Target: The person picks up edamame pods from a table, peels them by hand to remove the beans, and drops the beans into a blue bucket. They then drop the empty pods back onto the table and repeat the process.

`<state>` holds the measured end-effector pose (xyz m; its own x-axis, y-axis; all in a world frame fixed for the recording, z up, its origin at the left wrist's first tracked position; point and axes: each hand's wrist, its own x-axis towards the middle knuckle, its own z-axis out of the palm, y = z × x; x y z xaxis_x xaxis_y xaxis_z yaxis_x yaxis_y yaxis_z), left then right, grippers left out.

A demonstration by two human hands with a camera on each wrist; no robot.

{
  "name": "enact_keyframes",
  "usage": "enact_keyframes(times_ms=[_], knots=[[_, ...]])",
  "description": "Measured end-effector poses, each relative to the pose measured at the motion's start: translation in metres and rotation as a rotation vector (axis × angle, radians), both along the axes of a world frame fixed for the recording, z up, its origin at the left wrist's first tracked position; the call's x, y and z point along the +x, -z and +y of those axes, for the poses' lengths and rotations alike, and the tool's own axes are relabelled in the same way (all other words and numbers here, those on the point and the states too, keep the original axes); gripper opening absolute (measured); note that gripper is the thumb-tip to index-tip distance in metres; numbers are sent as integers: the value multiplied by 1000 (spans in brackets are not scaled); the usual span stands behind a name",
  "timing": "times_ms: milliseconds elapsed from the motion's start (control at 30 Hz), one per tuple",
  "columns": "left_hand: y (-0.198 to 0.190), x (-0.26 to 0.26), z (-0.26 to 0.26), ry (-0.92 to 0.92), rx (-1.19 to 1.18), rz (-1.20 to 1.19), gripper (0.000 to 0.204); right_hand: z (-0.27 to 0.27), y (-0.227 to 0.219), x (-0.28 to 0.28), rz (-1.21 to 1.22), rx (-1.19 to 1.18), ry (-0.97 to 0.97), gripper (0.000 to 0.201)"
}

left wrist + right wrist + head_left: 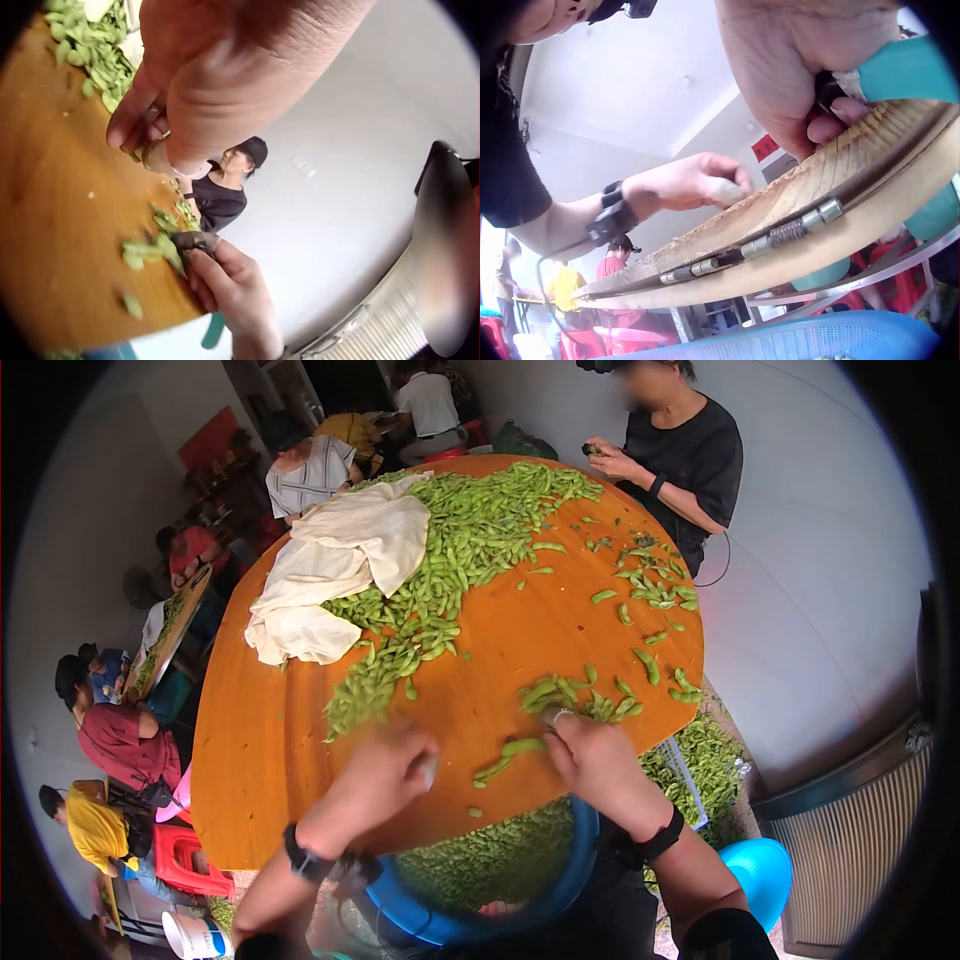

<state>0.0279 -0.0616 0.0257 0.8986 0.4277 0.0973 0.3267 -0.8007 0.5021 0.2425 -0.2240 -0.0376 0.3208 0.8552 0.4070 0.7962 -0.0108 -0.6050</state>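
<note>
In the head view my left hand point(385, 765), blurred by motion, hovers over the table's near part with curled fingers. A whitish cover point(191, 169) wraps its thumb; a small green bit point(137, 155) shows by its fingertips, and I cannot tell if it is gripped. To the right, my right hand point(600, 765) pinches a green soybean pod point(522, 746) near the table edge. Dark wrapping point(195, 241) covers a digit there, and a teal thing point(911, 71) shows beside its fingers. More pods point(490, 770) lie between the hands, with a small pile point(560, 692) beyond the right.
The round wooden table point(270, 760) bears a large pod heap point(480, 530) and a cream cloth point(340, 550). Below its near edge stands a blue basket point(395, 900) of green pieces. A person in black point(690, 460) sits across; a crate point(685, 780) stands at right.
</note>
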Motion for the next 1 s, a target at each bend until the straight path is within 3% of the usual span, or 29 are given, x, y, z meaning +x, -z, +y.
enact_keyframes(times_ms=[33,200,267,300,367,433,500,567,700,800,900,1000], knots=[[4,-19,-9,-59,-107,-8,18,1,1,0,-8,14,2,12],[24,-53,-33,-204,-188,-116,14,0,-4,-11,-114,-37,19,11],[29,-52,-35,-353,-410,-217,10,-1,-11,-29,-96,-18,-57,12],[35,-50,-32,-352,-416,-223,10,-1,-17,-39,-72,5,-129,12],[49,-44,-24,-308,-680,-437,9,6,-24,-55,-68,66,-156,13],[46,-35,-22,-321,-751,-445,9,14,-22,-64,-65,20,-211,15],[41,-26,-26,-248,-996,-551,9,22,-22,-72,2,-15,-205,14],[43,-21,-29,-204,-1041,-557,9,27,-23,-77,491,-113,-269,14],[36,-27,-36,-209,-1140,-596,9,28,-15,-67,448,-106,-256,13],[41,-59,-45,-237,-937,-383,11,24,-11,-47,129,42,24,15],[41,-76,-67,-256,-552,-125,13,17,-26,-50,3,-41,-86,18],[48,-82,-76,-183,-344,-115,14,29,-19,-67,-82,-97,-229,18]])
